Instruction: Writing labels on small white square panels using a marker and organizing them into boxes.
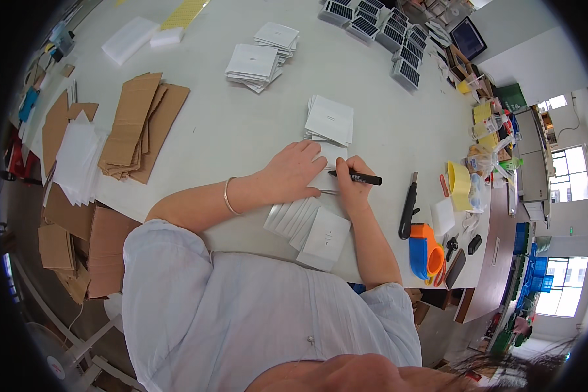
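At table centre, just past the shirt front: left hand (298, 171) lying flat, fingers spread a bit, pressing down on small white card (328, 175). Right hand (351, 186) sitting at 3 o'clock of it, fingers pinched round black marker (358, 176), tip resting on same card, barrel pointing off to 3 o'clock. Card sitting between both hands, w/ stack of white cards (330, 121) touching at 12 o'clock and fanned row of cards (310, 225) at 6 o'clock.

Judging handling: card looking thin, light, fairly stiff but bendable, prob. smooth and sliding easily on white table (228, 130), hence needing flat palm hold while marking. Best taken by edge or corner w/ thumb + finger, lifting one off the fan at a time. Marker light, rigid, gripped near tip.

Lying at 3 o'clock, near but apart: black utility knife (408, 208), yellow tape roll (458, 184), orange tape dispenser (426, 251). Cardboard pieces (140, 124) well apart at 9–10 o'clock
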The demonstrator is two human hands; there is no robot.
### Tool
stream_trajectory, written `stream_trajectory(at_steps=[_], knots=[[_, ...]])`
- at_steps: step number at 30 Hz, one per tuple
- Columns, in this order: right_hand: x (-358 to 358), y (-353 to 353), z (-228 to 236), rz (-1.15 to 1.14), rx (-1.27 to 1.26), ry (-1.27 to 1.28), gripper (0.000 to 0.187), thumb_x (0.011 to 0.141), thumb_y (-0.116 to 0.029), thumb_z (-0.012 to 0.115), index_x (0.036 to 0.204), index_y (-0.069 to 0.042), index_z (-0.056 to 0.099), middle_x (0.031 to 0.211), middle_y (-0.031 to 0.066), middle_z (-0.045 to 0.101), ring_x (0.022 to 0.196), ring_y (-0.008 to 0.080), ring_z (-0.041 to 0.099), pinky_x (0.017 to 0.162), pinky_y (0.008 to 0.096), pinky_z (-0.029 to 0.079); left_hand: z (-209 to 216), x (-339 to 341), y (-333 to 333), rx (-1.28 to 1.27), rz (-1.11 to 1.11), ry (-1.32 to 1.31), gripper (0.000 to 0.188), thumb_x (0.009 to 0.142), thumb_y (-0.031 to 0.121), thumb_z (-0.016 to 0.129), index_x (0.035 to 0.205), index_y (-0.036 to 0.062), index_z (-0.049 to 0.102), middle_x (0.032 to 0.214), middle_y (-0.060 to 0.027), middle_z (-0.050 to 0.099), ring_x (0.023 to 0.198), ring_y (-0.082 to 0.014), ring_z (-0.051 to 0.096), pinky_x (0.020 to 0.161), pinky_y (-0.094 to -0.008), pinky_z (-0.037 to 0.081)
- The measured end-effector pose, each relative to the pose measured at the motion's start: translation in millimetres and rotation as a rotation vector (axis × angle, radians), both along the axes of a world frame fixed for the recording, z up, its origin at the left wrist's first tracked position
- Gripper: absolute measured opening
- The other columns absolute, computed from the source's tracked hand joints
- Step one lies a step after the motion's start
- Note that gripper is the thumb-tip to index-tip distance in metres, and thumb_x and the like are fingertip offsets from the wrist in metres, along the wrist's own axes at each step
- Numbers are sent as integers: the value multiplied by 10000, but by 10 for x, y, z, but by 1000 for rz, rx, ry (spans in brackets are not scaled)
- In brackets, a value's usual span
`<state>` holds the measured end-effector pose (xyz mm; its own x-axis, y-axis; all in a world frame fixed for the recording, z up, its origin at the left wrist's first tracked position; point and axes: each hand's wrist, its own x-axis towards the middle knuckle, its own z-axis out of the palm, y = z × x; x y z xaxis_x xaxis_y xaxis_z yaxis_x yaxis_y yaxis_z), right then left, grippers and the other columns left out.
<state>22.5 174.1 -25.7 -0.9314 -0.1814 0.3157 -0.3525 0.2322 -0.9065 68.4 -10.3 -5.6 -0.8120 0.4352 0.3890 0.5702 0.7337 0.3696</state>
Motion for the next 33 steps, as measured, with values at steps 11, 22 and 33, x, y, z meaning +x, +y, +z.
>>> stream_trajectory(at_steps=[11,22,33], knots=[[-149,109,-48,-127,-438,-124,262,879,-128,641,665,-83,496,609,-24,483,520,44,393,481,217,309,302,115,24,34,-60,-200,527,660,342,776,991,-2,555,1112,-185,495,1016,-355,487,897,-408,441],[-135,-32,34,9,-45,-66,284,867,-139,681,667,-34,509,615,-31,479,593,49,394,532,233,332,275,136,58,-84,-132,-264,513,706,423,754,962,13,583,1066,-154,535,1029,-313,498,884,-406,423],[-151,-84,-11,11,79,19,234,841,-127,704,693,-13,564,614,6,534,578,67,450,542,239,390,86,33,1,-132,56,-133,530,710,373,761,1035,6,557,1205,-177,504,1166,-347,463,973,-428,399]])
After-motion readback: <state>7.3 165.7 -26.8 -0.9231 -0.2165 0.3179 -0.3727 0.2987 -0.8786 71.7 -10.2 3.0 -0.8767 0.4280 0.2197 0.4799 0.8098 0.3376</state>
